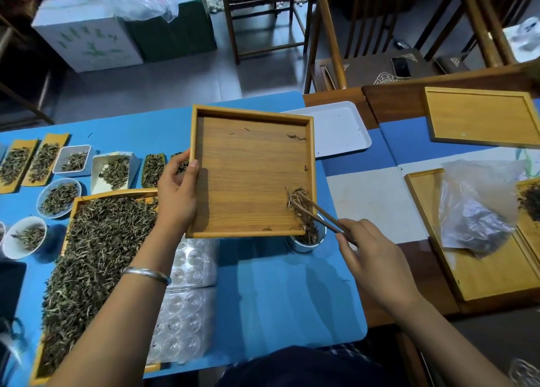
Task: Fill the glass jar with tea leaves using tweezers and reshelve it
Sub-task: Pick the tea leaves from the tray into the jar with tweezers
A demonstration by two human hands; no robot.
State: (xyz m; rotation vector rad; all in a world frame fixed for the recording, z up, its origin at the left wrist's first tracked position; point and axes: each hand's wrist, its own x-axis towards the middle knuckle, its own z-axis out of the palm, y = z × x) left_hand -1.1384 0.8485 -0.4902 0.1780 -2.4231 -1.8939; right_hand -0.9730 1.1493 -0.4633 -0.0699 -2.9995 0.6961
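Filling is under way: the left hand (178, 193) grips the tilted wooden tray (251, 173); the right hand (371, 258) pinches tweezers (321, 212), raking tea leaves (302, 211) into the part-filled glass jar (306, 240) at lower centre. Reshelving remains.

Jar: the glass jar (305, 242) stands upright on the blue mat, right under the near right corner of the wooden tray (251, 173), partly hidden by it, with tea already inside.
Tray: square, pale wood, raised rim, held tilted above the mat, mostly bare.
Leaves: a small clump of dark tea leaves (301, 208) bunched in that corner, spilling over the edge into the jar.
Tweezers: brown tweezers (320, 211), tips down in the clump.
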